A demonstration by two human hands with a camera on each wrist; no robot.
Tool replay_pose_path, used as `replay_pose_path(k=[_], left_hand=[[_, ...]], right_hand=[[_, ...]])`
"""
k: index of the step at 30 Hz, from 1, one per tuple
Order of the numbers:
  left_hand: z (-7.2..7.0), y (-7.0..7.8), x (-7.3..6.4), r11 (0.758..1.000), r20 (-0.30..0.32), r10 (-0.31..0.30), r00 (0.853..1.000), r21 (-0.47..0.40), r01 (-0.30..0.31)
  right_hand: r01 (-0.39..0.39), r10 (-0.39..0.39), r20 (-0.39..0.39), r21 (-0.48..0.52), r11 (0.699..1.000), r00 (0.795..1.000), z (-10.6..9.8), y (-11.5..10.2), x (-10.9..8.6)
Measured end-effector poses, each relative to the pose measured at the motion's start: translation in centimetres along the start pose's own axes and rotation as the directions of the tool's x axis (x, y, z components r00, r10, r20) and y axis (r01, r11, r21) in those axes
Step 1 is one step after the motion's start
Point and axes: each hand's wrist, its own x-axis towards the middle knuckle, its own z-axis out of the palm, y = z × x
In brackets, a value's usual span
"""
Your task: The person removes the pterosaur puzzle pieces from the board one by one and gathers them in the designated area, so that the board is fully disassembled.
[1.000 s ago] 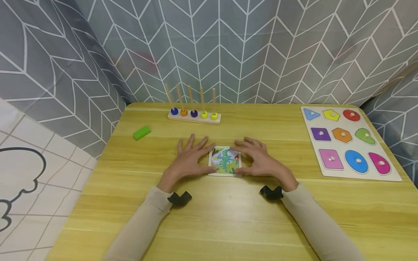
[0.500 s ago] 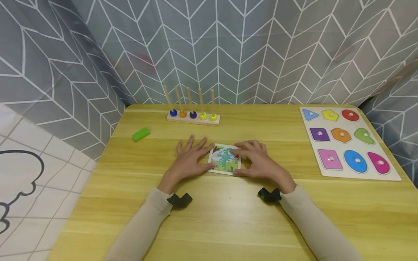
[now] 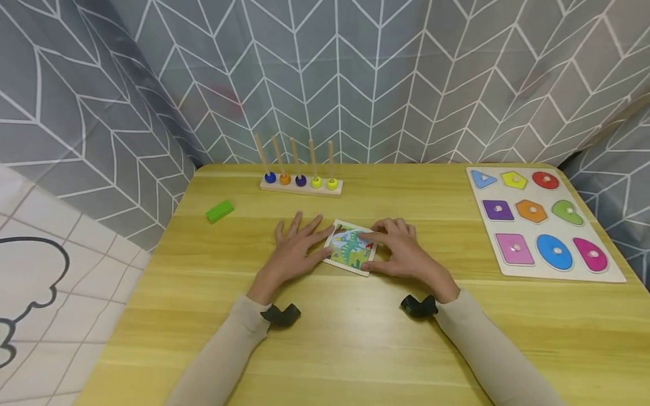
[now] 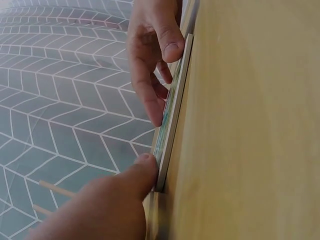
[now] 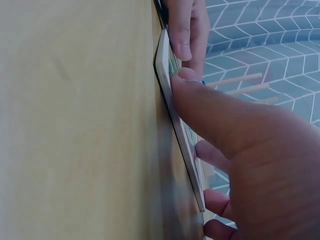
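head: dinosaur puzzle (image 3: 349, 251) face-up | wrist views: nearly edge-on

Beige sleeves (image 3: 220, 352) sit beside black wrist cameras (image 3: 282, 316)

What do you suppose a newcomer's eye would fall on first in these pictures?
Probably the small dinosaur picture, set askew near the middle of the table, with the left hand and right hand on either side. The white board of bright shapes at the table's right would likely come next. The peg stand near the far edge might follow.
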Motion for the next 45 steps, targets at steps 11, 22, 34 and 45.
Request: replay_pose_path(k=[11, 22, 34, 45], left_hand=[[0.2, 0.2, -0.1, 0.999, 0.015, -0.018, 1.0, 0.03, 0.017], [0.0, 0.5, 0.0, 1.0, -0.008, 0.009, 1.0, -0.009, -0.009], [0.0, 0.9, 0.1, 0.999, 0.043, -0.033, 0.999, 0.008, 0.032], [-0.1, 0.9, 0.0, 0.999, 0.051, -0.016, 0.999, 0.028, 0.015]], right_hand=[[-0.035, 0.035, -0.014, 0.001, 0.999, 0.999, 0.1, -0.7, 0.1], [-0.016, 0.02, -0.049, 0.078, 0.997, 0.999, 0.2, -0.5, 0.5], [0.0, 0.013, -0.08, 0.165, 0.986, 0.997, 0.3, 0.0, 1.5], [-0.05, 0.053, -0.021, 0.139, 0.989, 0.998, 0.4, 0.5, 3.1]])
